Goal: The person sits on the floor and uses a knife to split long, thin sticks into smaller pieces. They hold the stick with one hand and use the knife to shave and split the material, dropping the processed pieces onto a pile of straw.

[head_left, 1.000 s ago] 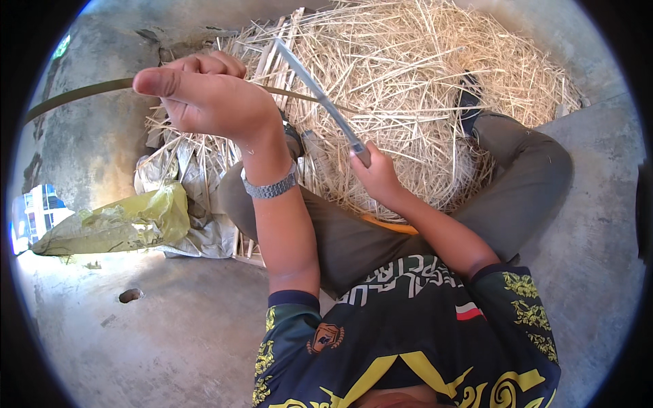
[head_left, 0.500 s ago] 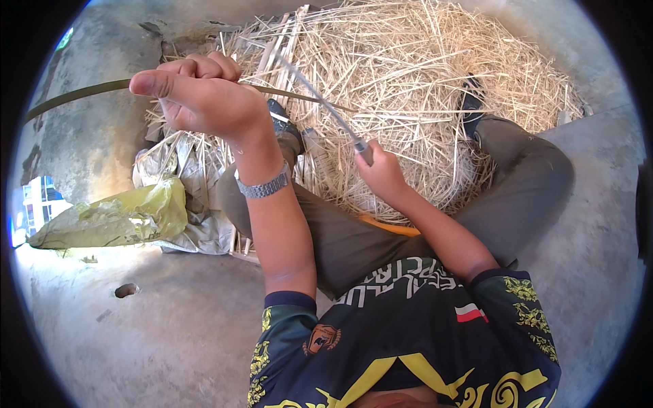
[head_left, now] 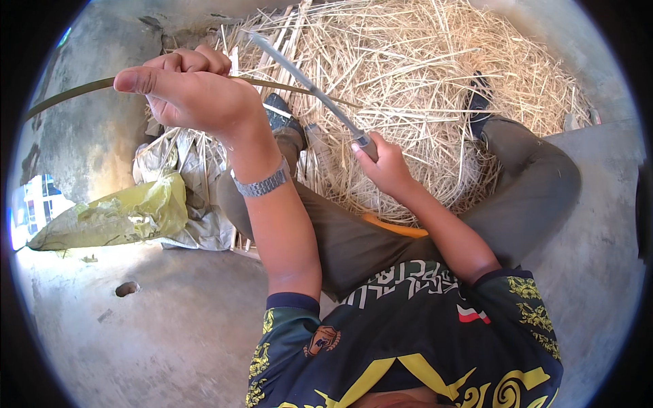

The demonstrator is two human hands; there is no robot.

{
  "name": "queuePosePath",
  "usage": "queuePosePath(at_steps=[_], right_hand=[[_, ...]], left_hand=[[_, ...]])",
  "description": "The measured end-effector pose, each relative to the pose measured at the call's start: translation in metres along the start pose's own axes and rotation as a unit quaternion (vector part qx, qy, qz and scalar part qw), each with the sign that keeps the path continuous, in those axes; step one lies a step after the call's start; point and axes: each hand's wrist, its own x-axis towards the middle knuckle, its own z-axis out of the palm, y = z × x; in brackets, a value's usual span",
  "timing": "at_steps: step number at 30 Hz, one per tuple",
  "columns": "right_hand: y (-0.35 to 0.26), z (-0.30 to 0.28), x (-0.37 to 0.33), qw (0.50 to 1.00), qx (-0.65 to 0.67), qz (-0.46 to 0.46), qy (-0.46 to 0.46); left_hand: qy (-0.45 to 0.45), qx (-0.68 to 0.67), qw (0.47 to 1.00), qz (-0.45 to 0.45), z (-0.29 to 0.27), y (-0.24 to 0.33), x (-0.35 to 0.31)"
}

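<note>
Lg pile of pale straw point(head_left: 422, 75) at top, heaped vs concrete wall point(head_left: 112, 51). To L, translucent yellow bag point(head_left: 122, 221), crumpled, narrow end pointing L, bright blue/white patch point(head_left: 41, 204) beyond, details n/c. Greyish sheet point(head_left: 207, 228) touching bag's R end, wrinkled, w/ sm. pale slats point(head_left: 243, 245) showing just R of it. Floor point(head_left: 183, 333) grey, smooth-ish, stained; sm. dark hole point(head_left: 127, 289) in it, below bag.

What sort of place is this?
Probably a rough work corner: a bare concrete floor, a large heap of pale, straw-like strips, and a knife in the person's right hand.
</note>
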Motion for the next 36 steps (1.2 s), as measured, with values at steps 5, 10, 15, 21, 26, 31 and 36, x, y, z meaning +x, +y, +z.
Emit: queuePosePath(at_steps=[5,10,15,21,26,31,36], right_hand=[[0.067,0.004,0.004,0.996,-0.045,0.064,0.029],[0.001,-0.006,0.004,0.993,-0.068,0.098,-0.015],[-0.007,0.009,-0.004,0.979,-0.112,-0.158,0.067],[0.06,0.006,0.008,0.981,-0.042,0.19,0.006],[0.054,0.004,0.007,0.986,-0.1,0.129,0.019],[-0.001,0.006,0.003,0.997,-0.067,0.028,0.034],[0.018,0.015,-0.002,0.998,-0.021,0.055,0.016]], left_hand=[[-0.009,0.019,1.0,-0.002,-0.012,0.0,0.006],[-0.001,0.015,1.0,-0.012,-0.013,0.001,0.004],[0.013,0.023,1.0,-0.014,-0.011,0.002,0.002],[0.006,0.016,1.0,-0.014,-0.016,0.0,0.006],[0.01,0.017,1.0,-0.007,-0.008,0.001,0.004],[-0.143,-0.14,0.969,-0.147,-0.019,0.0,0.017],[-0.333,-0.39,0.814,-0.272,-0.047,-0.012,0.033]])
